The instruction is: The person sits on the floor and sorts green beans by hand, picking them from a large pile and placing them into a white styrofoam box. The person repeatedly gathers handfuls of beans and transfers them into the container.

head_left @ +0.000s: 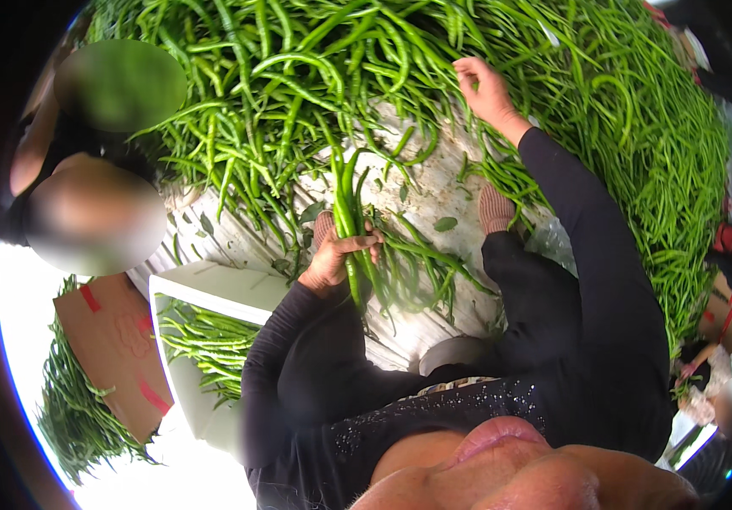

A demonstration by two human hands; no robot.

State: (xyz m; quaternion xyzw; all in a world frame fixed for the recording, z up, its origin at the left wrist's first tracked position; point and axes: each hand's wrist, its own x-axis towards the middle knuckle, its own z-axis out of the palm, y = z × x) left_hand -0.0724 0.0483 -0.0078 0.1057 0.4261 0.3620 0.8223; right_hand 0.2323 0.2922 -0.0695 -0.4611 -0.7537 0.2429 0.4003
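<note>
My left hand (330, 262) is closed round a small bunch of long green chili peppers (346, 200), held upright between my knees. Their ends stick out above and below the fist. Farther off to the right, my right hand (488, 95) reaches over the large heap of green chili peppers (638, 161). Its fingers are pinched together at the end of one long green chili pepper (421, 47) on the heap. Several loose peppers (434, 259) lie on the pale sheet (391, 183) beyond and beside my left hand.
Left of my leg stands a white box (226, 285) with green peppers laid in it. Beyond it are a brown cardboard piece (115, 348) with red tape and another pepper pile (77, 416). Another person (39, 161) sits at the far left; more people are at the right edge.
</note>
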